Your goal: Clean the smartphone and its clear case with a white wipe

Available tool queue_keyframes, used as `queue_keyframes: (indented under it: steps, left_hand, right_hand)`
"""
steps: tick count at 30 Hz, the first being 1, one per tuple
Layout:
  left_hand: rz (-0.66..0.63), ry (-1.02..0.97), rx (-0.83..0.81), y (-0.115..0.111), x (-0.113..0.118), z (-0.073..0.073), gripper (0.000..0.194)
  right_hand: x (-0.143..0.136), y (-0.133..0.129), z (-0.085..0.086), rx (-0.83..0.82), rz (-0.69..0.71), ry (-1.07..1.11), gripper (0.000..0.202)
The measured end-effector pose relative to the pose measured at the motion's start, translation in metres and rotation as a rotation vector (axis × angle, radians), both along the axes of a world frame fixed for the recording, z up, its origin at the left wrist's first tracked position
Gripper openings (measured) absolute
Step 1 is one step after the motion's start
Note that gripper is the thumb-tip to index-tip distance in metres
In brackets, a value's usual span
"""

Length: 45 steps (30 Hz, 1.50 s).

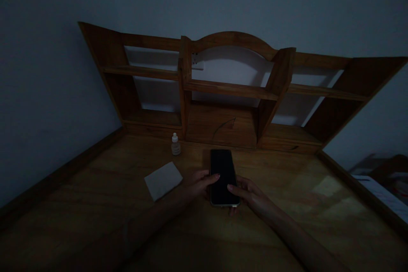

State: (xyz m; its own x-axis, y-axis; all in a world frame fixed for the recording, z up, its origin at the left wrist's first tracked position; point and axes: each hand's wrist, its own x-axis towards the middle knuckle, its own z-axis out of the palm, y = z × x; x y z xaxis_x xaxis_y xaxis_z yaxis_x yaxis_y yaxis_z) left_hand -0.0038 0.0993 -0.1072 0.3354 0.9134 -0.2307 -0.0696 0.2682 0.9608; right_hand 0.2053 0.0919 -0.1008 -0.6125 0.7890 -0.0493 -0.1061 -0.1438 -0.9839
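Observation:
A black smartphone (223, 165) with a dark screen is held between my two hands, over the wooden desk (134, 233). My left hand (202, 182) grips its left edge, the thumb lying on the screen. On the other side, my right hand (247, 193) holds the lower right edge, its thumb also resting on the glass. Some fingertips show under the phone's bottom edge; most of the other fingers are hidden behind it. To the left of my left hand lies a pale flat rectangular cloth or pad (163, 180).
Beyond the pad stands a small clear bottle (175, 148) with a white dropper-like cap. A wooden shelf unit (229, 89) spans the back of the desk against the wall. Behind it a wall socket (194, 58) shows. Papers (382, 193) lie past the desk's right edge.

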Motion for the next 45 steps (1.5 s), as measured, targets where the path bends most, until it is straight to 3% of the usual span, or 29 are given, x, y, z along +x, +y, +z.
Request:
queue_keyframes:
  steps: [4,8,13,20,32,45]
  left_hand:
    - [-0.019,-0.029,-0.004,-0.002,0.002,0.005,0.055]
    - [-0.191,-0.085,-0.1,-0.007,0.001,0.014,0.062]
    - [-0.34,-0.144,-0.044,-0.01,0.0,0.015,0.057]
    - [-0.288,-0.213,-0.044,-0.01,0.0,0.014,0.043]
    - [-0.276,-0.185,0.024,-0.011,0.001,0.01,0.042]
    - [-0.228,-0.112,0.01,-0.014,0.002,0.022,0.048]
  right_hand:
    - [0.0,0.0,0.003,-0.046,-0.036,0.025,0.045]
    - [0.0,-0.001,0.007,-0.059,-0.067,0.05,0.043]
    - [0.001,0.0,0.008,-0.079,-0.1,0.053,0.041]
    - [0.004,0.001,0.011,-0.124,-0.017,0.035,0.041]
    - [0.006,0.001,0.01,-0.152,-0.041,0.046,0.039]
    - [0.007,0.002,0.009,-0.144,-0.039,0.04,0.039]
